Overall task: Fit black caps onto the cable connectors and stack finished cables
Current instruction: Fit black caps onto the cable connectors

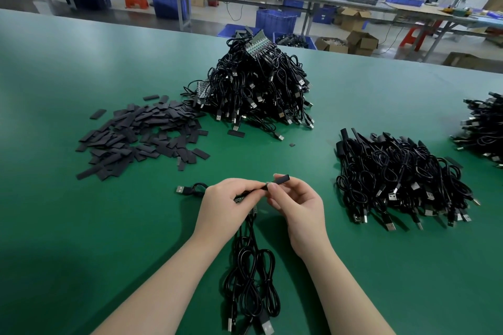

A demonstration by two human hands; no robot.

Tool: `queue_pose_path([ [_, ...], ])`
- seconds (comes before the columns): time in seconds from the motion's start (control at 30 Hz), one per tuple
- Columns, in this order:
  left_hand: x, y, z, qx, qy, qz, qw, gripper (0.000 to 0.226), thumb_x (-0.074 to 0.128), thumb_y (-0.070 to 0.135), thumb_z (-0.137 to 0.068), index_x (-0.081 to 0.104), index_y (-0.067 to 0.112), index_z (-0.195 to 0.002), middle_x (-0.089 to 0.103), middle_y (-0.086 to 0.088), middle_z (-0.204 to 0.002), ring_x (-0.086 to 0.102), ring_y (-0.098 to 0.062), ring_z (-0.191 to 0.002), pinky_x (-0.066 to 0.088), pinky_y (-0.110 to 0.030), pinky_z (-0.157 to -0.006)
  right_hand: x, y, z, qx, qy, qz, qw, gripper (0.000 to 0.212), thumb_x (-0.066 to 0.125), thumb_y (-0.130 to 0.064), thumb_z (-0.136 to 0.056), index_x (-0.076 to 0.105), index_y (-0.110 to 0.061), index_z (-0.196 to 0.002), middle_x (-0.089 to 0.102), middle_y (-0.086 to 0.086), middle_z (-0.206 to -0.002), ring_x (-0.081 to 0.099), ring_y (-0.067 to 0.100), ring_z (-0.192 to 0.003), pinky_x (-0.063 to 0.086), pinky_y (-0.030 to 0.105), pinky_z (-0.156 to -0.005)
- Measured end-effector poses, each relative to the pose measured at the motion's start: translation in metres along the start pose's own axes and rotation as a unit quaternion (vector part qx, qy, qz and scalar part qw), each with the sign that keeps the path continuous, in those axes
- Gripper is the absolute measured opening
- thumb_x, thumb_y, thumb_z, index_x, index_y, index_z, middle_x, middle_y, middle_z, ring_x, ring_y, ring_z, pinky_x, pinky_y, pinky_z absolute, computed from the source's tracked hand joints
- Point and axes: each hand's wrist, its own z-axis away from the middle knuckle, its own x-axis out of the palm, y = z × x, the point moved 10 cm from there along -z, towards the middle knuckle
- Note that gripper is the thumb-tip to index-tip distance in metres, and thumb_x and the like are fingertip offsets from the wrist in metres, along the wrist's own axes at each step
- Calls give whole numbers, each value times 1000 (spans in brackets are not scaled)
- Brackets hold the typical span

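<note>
From where I watch, both hands meet over the green table [81, 76]: my view shows the left hand [226, 205] curled round the end of a black cable [250, 275], while the right hand [298, 204] pinches a black cap [281, 179] between thumb and fingertips, the cap touching the cable's tip held by the left. The cable's loops trail toward the near edge between the forearms, and one plug [180, 189] lies just left of the left hand. A scatter of loose caps [141, 136] sits to the left, a tall heap of cables [258, 90] stands behind it, and a lower stack of cables [400, 182] lies to the right, with another pile [481, 130] at the far right edge.
</note>
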Motion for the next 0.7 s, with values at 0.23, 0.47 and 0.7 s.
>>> queue_pose_path([
  [0.23, -3, 10, 3, 33, 16, -19, 999, 18, 77, 14, -81, 79, 23, -96, 70, 22, -89, 65, 5, -90, 48, -10, -81, -2, 1, 1, 0, 18, -12, 1000, 16, 74, -4, -84, 77, -20, -83, 72, 2, -75, 68, 12, -70, 55, 20, -69],
  [0.47, -5, 10, 4, 35, 26, -16, 999, 17, 78, 11, -80, 79, 21, -94, 71, 18, -87, 66, 4, -88, 49, -11, -78, 3, -1, 2, -8, -2, 30, 1000, 21, 75, -6, -84, 77, -27, -83, 74, 1, -78, 69, 11, -75, 54, 18, -70],
  [0.7, -1, 9, 3, 36, 13, -19, 999, 23, 77, 10, -81, 78, 23, -100, 66, 29, -92, 64, 7, -92, 46, -7, -82, 4, -11, 6, -50, 5, 53, 997, 37, 74, -8, -87, 65, -27, -118, 76, 7, -85, 72, 14, -83, 56, 23, -77],
])
